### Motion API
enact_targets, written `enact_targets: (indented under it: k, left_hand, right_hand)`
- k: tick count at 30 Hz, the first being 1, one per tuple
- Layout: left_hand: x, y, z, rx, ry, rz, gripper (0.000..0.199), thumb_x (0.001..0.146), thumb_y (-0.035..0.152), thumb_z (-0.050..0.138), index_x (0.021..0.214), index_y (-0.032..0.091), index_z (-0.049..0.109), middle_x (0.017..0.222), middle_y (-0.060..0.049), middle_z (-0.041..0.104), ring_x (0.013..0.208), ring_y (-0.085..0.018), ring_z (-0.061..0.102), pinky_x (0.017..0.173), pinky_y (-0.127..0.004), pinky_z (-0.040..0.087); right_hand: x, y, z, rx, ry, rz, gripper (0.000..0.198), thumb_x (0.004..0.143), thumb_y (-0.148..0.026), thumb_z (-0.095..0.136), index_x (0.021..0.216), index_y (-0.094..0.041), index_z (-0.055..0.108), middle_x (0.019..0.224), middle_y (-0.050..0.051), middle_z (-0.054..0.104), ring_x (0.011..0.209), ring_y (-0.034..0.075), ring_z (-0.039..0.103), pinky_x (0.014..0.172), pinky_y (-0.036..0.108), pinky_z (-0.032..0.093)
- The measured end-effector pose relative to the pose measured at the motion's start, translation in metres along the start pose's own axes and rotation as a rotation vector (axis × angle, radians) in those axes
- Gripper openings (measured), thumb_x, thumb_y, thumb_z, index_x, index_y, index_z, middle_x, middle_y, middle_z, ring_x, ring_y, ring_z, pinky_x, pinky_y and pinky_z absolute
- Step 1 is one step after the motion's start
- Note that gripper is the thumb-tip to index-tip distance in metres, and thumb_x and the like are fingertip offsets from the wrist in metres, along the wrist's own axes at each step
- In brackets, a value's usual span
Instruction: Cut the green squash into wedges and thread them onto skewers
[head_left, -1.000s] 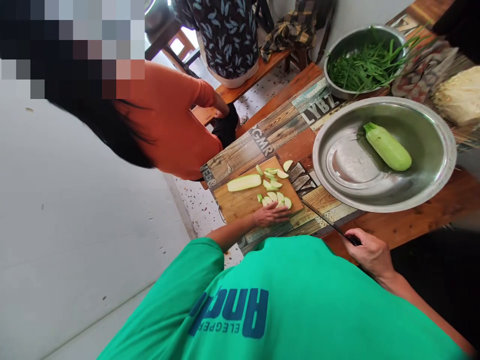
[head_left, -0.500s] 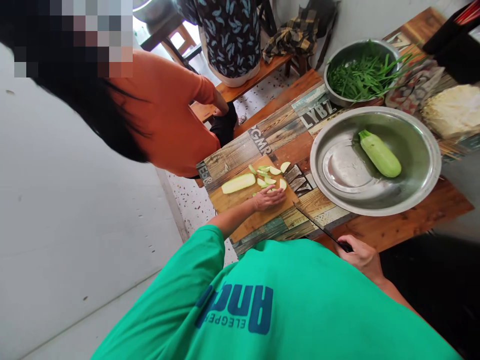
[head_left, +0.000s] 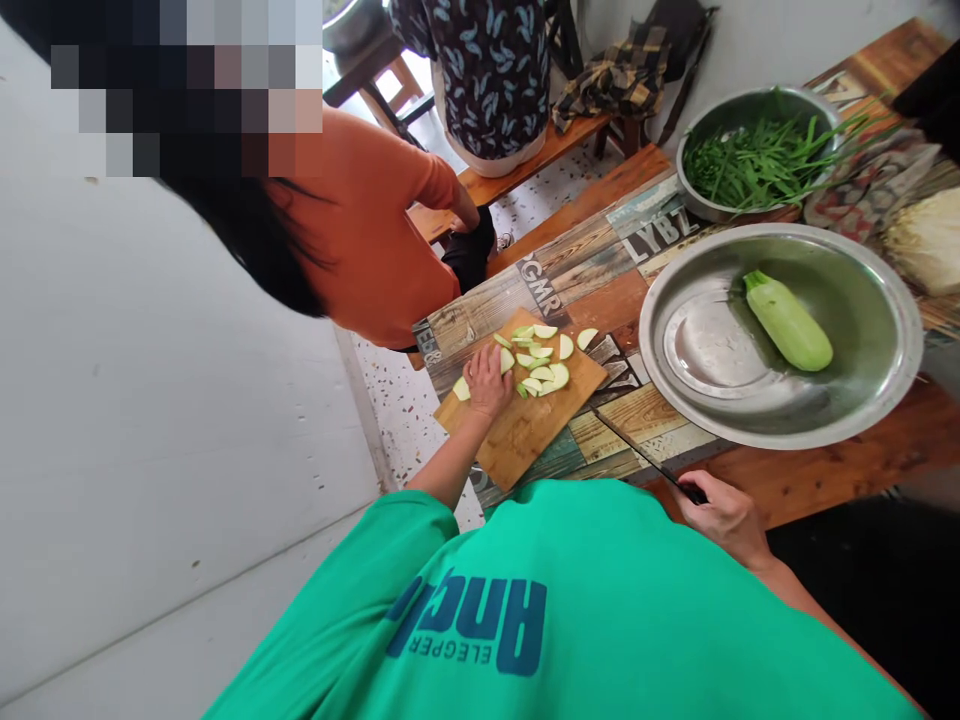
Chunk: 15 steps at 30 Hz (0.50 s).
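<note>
"Head view: left hand (head_left: 489,382)?"
"Reaching out, palm down over a zucchini piece (head_left: 507,359) on the cutting board (head_left: 517,446); whether it grips, I can't tell."
"Right hand (head_left: 726,515)?"
"Held low, closed around a knife (head_left: 637,447), blade slanting boardward."

Bright green tee (head_left: 637,600) is worn, chunky navy lettering (head_left: 489,605) printed up front. Left sleeve (head_left: 367,575) is cut roughly elbow-length, stopped well short of the bare left hand (head_left: 487,382).

board (head_left: 525,440): matt wood | basin (head_left: 705,345): glossy metal | shirt (head_left: 600,590): cloth
</note>
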<state>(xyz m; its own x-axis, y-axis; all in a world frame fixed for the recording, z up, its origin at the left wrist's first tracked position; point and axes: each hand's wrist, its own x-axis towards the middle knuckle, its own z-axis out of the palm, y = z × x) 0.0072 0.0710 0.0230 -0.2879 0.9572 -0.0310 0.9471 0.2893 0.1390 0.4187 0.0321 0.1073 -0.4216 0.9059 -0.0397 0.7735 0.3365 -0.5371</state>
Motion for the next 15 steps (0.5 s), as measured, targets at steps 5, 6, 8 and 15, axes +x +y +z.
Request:
enact_targets:
  k: [5,6,8,15]
  left_hand:
    - [0.012,-0.033,-0.003,-0.006,-0.185,0.077,0.07,0.082,0.031,0.055,0.146,0.011,0.033,0.143,-0.019,0.044,0.128,-0.032,0.041,0.103,-0.045,0.032]
    - [0.016,-0.036,-0.003,-0.015,-0.21,0.077,0.071,0.081,0.03,0.056,0.146,0.01,0.033,0.141,-0.02,0.046,0.125,-0.032,0.044,0.102,-0.044,0.035]
    - [0.019,-0.041,-0.004,-0.051,-0.244,0.067,0.073,0.079,0.027,0.06,0.145,0.009,0.034,0.137,-0.021,0.049,0.122,-0.032,0.046,0.1,-0.043,0.037]
    - [-0.028,-0.05,-0.024,-0.556,-0.358,-0.116,0.05,0.075,0.031,0.065,0.122,0.016,0.061,0.111,-0.007,0.068,0.1,-0.024,0.061,0.091,-0.034,0.047]
  right_hand:
    - [0.007,-0.005,0.007,0.006,-0.044,-0.034,0.018,0.085,-0.037,0.058,0.081,-0.021,0.066,0.076,0.001,0.072,0.063,0.014,0.067,0.059,0.022,0.044]
    - [0.007,-0.007,0.008,0.006,-0.051,-0.04,0.018,0.085,-0.037,0.058,0.081,-0.021,0.066,0.076,0.0,0.072,0.063,0.014,0.067,0.059,0.022,0.044]
    - [0.008,-0.011,0.009,0.007,-0.055,-0.047,0.018,0.085,-0.036,0.058,0.081,-0.021,0.066,0.075,0.0,0.072,0.062,0.013,0.066,0.06,0.021,0.044]
    - [0.014,-0.034,0.022,0.047,-0.086,-0.01,0.026,0.085,-0.042,0.056,0.077,-0.02,0.067,0.072,0.001,0.071,0.058,0.013,0.065,0.056,0.021,0.044]
